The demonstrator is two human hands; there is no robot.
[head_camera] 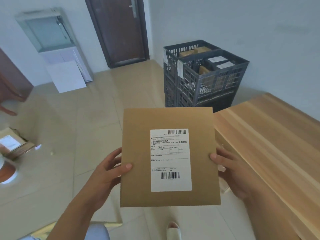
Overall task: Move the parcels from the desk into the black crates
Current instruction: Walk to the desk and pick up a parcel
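Bare forearms, no sleeves in view; a white open-toed slipper (173, 230) (one foot only) below.

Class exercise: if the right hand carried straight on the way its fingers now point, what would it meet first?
The right hand points leftward, already against the cardboard parcel, so it would press into the parcel's right edge first. The left hand grips the opposite edge.

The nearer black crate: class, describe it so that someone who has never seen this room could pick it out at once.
Start at the brown door in the far wall and look right to the corner, where black crates stand stacked beyond the wooden desk. The nearer black crate is the top one closest to the desk. Unlike the crate behind it, which shows only brown parcels, it holds dark parcels with white labels.
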